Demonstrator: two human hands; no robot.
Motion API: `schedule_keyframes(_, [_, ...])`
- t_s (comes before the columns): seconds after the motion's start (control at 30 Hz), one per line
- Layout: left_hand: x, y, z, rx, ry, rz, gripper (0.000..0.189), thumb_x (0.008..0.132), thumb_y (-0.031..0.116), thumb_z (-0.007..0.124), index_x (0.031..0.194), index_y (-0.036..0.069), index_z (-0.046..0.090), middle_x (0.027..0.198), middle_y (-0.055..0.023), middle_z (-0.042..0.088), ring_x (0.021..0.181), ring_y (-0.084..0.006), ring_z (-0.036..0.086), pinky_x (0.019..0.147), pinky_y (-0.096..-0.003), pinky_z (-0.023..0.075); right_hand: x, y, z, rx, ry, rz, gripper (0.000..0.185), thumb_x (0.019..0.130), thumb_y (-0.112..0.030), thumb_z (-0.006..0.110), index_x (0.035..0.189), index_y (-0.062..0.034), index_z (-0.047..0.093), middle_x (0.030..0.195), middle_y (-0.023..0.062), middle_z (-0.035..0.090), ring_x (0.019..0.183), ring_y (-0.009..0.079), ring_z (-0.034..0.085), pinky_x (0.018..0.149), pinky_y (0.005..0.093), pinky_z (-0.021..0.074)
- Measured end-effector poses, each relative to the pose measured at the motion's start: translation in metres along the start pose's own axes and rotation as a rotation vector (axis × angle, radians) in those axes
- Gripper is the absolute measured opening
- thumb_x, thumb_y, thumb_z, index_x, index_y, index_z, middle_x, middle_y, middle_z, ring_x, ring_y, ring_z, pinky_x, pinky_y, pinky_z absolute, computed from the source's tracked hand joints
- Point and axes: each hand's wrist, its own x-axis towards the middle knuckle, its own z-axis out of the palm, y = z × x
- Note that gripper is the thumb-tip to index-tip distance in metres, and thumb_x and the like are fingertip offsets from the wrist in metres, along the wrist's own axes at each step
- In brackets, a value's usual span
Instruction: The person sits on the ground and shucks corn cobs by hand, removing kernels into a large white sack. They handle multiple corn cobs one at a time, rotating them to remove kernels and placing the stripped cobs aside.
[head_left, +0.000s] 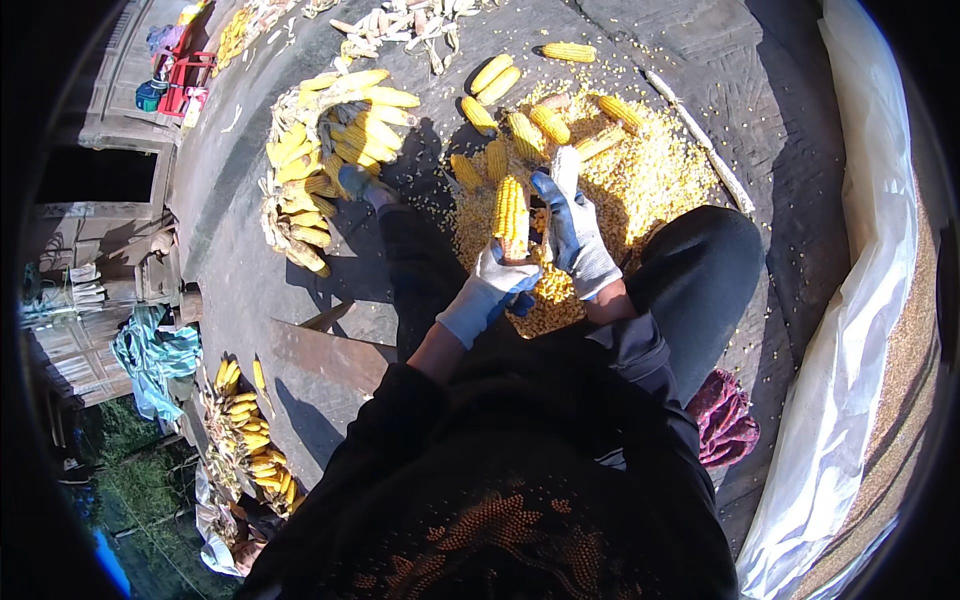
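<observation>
A partly shelled ear of corn (511, 214) stands upright in the fist of my left hand (491, 281), which wears a white and blue work glove. Close beside it, my right hand (574, 225), gloved alike, is wrapped around a pale bare corncob (565, 171) whose end sticks out above the fingers. Loose corn kernels (660, 169) lie in a heap beyond and beneath both hands. Several yellow ears (551, 124) rest on the far part of that heap. Between my legs, under my hands, more kernels (553, 285) show.
Bundled ears with husks (300, 172) lie by my left foot (360, 182). A pale stick (701, 135) borders the heap at the right. Further right runs a white plastic sheet (832, 375). A wooden board (330, 352) and another row of ears (251, 435) are at the left.
</observation>
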Motion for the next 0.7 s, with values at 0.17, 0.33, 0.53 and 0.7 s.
schedule_keyframes(0.17, [-0.01, -0.005, 0.005, -0.244, -0.129, -0.111, 0.026, 0.077, 0.004, 0.068, 0.098, 0.006, 0.054, 0.072, -0.0028, 0.058, 0.05, -0.0121, 0.055, 0.044, -0.0288, 0.0456, 0.007, 0.038, -0.009, -0.42, 0.013, -0.548, 0.034, 0.077, -0.014, 0.072, 0.105, 0.0005, 0.059, 0.086, 0.002, 0.063, 0.074, 0.0083, 0.055, 0.069, 0.0253, 0.0463])
schedule_keyframes(0.33, [-0.009, 0.002, -0.007, -0.132, -0.19, -0.122, 0.032, 0.077, 0.007, 0.068, 0.103, 0.006, 0.049, 0.074, -0.0039, 0.058, 0.053, -0.011, 0.055, 0.042, -0.0266, 0.0456, 0.019, 0.016, -0.006, -0.021, 0.011, -0.289, 0.02, 0.078, -0.011, 0.072, 0.092, -0.004, 0.06, 0.078, -0.0003, 0.06, 0.065, 0.0068, 0.052, 0.059, 0.0229, 0.0446])
schedule_keyframes(0.53, [0.014, -0.06, 0.011, 0.426, 0.183, 0.636, 0.038, 0.071, 0.012, 0.076, 0.102, 0.005, 0.054, 0.075, -0.0003, 0.059, 0.057, -0.0102, 0.055, 0.048, -0.0238, 0.0454, 0.009, 0.018, -0.006, -0.2, -0.048, -0.251, 0.034, 0.076, -0.011, 0.074, 0.105, 0.0012, 0.061, 0.094, 0.0032, 0.063, 0.081, 0.0103, 0.056, 0.073, 0.0246, 0.045])
schedule_keyframes(0.7, [-0.028, -0.011, 0.009, -0.002, -0.114, 0.015, 0.037, 0.077, 0.012, 0.072, 0.108, 0.005, 0.054, 0.075, -0.0022, 0.06, 0.057, -0.0097, 0.056, 0.051, -0.0235, 0.0467, 0.032, 0.03, -0.019, -0.257, 0.179, -0.452, 0.014, 0.076, -0.007, 0.073, 0.084, -0.0019, 0.062, 0.073, -0.0007, 0.06, 0.061, 0.0067, 0.052, 0.056, 0.0224, 0.0432])
